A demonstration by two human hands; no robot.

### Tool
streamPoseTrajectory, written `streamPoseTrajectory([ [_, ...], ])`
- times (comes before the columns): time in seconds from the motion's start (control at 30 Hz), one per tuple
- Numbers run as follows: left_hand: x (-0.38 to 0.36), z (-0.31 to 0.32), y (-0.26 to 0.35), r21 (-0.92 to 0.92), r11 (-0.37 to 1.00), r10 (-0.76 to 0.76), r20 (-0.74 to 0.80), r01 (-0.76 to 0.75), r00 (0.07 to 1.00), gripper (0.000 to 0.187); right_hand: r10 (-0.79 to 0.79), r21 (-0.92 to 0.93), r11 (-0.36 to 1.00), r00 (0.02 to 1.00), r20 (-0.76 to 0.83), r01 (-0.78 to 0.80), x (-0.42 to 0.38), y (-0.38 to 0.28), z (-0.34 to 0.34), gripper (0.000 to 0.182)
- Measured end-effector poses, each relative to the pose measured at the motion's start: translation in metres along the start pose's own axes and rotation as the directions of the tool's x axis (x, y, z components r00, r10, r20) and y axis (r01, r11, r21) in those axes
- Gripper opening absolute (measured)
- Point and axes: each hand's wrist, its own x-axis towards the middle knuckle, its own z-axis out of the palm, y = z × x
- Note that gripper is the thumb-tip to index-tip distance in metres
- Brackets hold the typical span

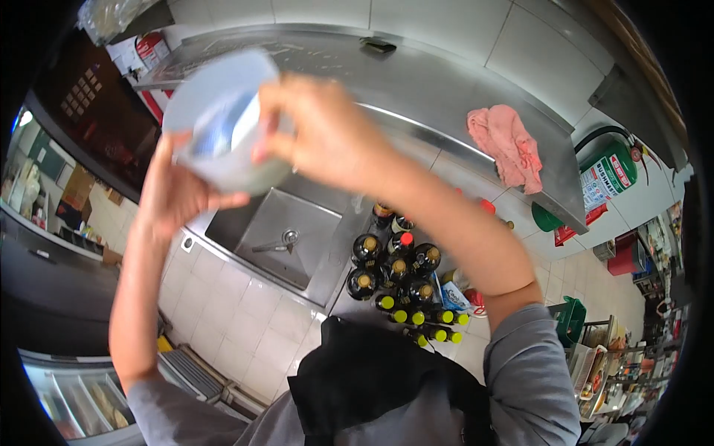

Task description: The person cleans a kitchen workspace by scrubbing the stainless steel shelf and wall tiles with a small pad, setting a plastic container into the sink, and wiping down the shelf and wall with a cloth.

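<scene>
A translucent white plastic container point(249, 70) is held up in front of me, above and behind the sink. My left hand point(175, 189) supports it from the lower left, with the fingers and thumb against its wall. My right hand point(316, 126) is pinched on a blue-and-white cloth-like piece point(223, 126) at the container's side. Motion blur hides whether that piece is a cloth or a packet, and whether it lies inside or against the outside.
Below is a steel sink point(290, 223). Several dark bottles point(398, 267) stand right of it. A pink cloth point(509, 141) hangs over the steel shelf's point(424, 82) edge, near a green fire extinguisher point(606, 175). A dark green pad point(378, 44) lies at the back.
</scene>
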Motion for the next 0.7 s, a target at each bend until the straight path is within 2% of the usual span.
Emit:
streamPoseTrajectory([
  [0.07,-0.02,-0.009,-0.037,-0.05,0.999,-0.004,-0.094,-0.001,0.996,0.086,0.164,0.072,0.981,0.973,0.162,-0.177,-0.027,0.002,0.011,0.035],
  [0.13,-0.03,-0.027,-0.082,-0.118,0.993,-0.028,-0.151,0.01,0.988,0.087,0.35,0.019,0.932,0.912,0.216,-0.362,-0.039,-0.008,-0.018,0.035],
  [0.2,-0.036,-0.046,-0.13,-0.232,0.972,-0.076,-0.189,0.03,0.979,0.087,0.318,-0.303,0.904,0.948,0.01,-0.301,-0.058,0.008,-0.061,0.037],
  [0.23,-0.037,-0.057,-0.152,-0.257,0.966,-0.097,-0.212,0.04,0.972,0.086,0.378,-0.436,0.829,0.925,-0.022,-0.349,-0.071,0.026,-0.09,0.041],
  [0.27,-0.036,-0.067,-0.175,-0.286,0.957,-0.123,-0.233,0.053,0.965,0.086,0.376,-0.634,0.711,0.926,-0.019,-0.302,-0.084,0.042,-0.121,0.041],
  [0.33,-0.022,-0.089,-0.22,-0.306,0.95,-0.151,-0.254,0.068,0.956,0.082,0.705,-0.777,0.407,0.706,-0.068,-0.481,-0.095,0.048,-0.17,0.047],
  [0.37,-0.013,-0.102,-0.245,-0.295,0.953,-0.149,-0.256,0.069,0.955,0.079,0.716,-0.874,0.245,0.686,-0.129,-0.419,-0.119,0.068,-0.188,0.051],
  [0.47,0.016,-0.126,-0.308,-0.336,0.938,-0.181,-0.276,0.082,0.944,0.069,0.823,-0.671,0.412,0.568,-0.015,-0.616,-0.174,0.107,-0.229,0.058],
  [0.57,0.066,-0.15,-0.381,-0.37,0.926,-0.185,-0.267,0.077,0.946,0.064,0.807,-0.726,0.387,0.589,-0.032,-0.569,-0.173,0.1,-0.222,0.059],
  [0.7,0.136,-0.154,-0.466,-0.395,0.914,-0.228,-0.324,0.088,0.918,0.081,0.833,-0.695,0.36,0.55,-0.061,-0.622,-0.17,0.097,-0.219,0.058],
])
